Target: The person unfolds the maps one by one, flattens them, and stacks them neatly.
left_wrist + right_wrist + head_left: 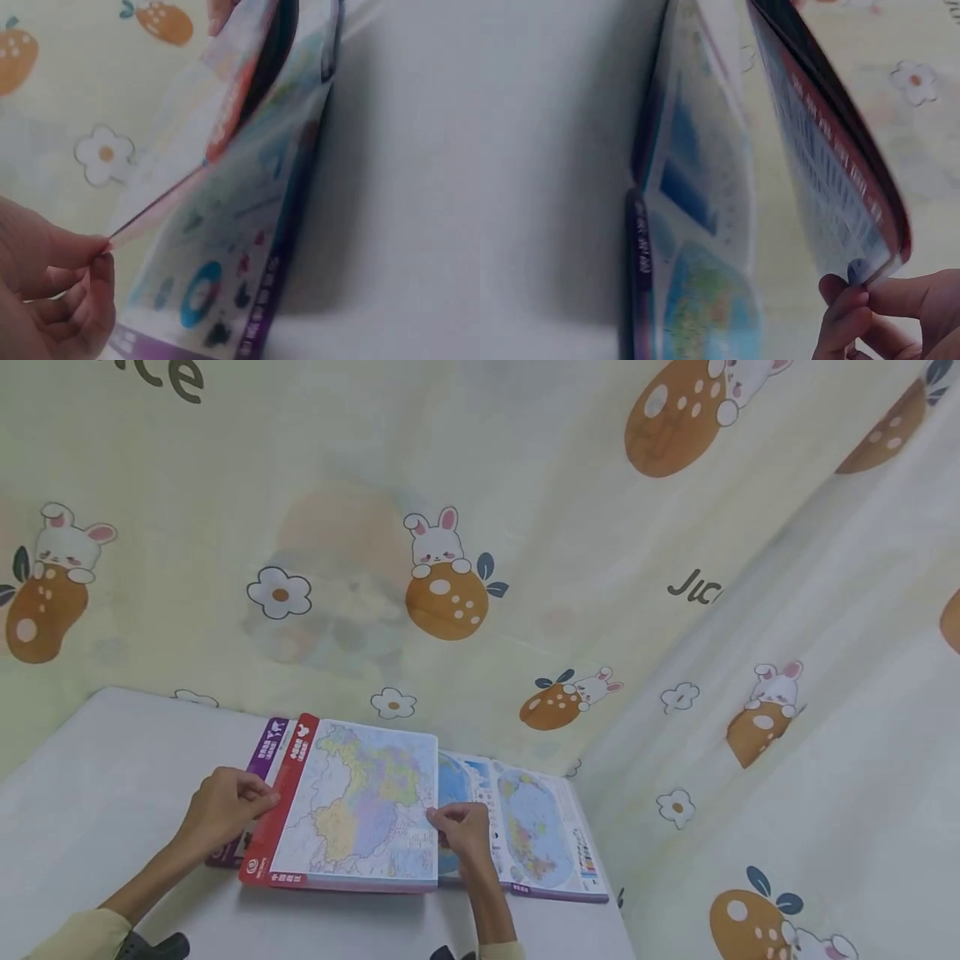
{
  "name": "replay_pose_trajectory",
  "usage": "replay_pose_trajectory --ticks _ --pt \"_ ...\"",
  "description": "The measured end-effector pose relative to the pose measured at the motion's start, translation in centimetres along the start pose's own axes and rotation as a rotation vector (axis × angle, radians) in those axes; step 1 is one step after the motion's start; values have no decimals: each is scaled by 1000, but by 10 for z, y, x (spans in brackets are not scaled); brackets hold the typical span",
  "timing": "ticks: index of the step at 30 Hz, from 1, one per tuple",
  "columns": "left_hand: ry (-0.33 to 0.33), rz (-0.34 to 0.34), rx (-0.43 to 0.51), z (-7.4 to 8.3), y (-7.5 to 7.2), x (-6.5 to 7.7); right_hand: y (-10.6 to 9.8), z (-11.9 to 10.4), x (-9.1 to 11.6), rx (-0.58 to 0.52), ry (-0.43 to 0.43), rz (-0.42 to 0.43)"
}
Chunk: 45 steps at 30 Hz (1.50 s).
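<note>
Both hands hold a red-edged folding map (pixel 360 802), printed with a pastel-coloured political map. My left hand (pixel 223 807) pinches its left edge between thumb and fingers, seen close up in the left wrist view (pixel 60 289). At the opposite edge, my right hand (pixel 463 831) pinches the map's side; the right wrist view shows fingertips at its corner. The red-edged map is raised over a purple-edged world map (pixel 536 827) spread open on the white table. Much of the world map is hidden beneath, with its purple border (pixel 272 745) showing at the left.
The white table (pixel 97 777) reaches back to a pale fabric (pixel 352 460) with rabbits, orange fruit and flowers, which also hangs along the right side. Dark wrist straps (pixel 153 946) show beside the light yellow sleeves (pixel 82 937).
</note>
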State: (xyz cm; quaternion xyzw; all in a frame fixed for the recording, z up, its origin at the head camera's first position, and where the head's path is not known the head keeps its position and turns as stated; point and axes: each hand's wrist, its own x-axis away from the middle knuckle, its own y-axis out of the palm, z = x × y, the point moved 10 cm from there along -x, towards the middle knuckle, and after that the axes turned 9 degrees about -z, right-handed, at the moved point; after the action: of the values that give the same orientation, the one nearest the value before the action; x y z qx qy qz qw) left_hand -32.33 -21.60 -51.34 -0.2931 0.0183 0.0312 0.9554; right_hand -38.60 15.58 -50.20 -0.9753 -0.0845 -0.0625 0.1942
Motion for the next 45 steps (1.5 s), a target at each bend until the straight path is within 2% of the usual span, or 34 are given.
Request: replay_pose_trajectory --ticks 7,10,16,24,30,41,45 --pt "-25 30 -36 -17 9 -13 9 17 -25 16 -22 36" --pt "-31 47 -68 -23 8 -17 14 21 -32 36 -2 57" --pt "-55 71 -103 -38 10 -23 19 33 -39 143 61 152" --pt "-116 103 -93 -56 14 -30 26 50 -53 189 43 203" --pt "-149 123 -89 -60 12 -33 29 43 -55 204 18 213" --pt "-190 128 -80 -62 11 -34 29 50 -53 198 43 239" --pt "-198 129 -80 -63 10 -35 28 48 -55 220 7 249"
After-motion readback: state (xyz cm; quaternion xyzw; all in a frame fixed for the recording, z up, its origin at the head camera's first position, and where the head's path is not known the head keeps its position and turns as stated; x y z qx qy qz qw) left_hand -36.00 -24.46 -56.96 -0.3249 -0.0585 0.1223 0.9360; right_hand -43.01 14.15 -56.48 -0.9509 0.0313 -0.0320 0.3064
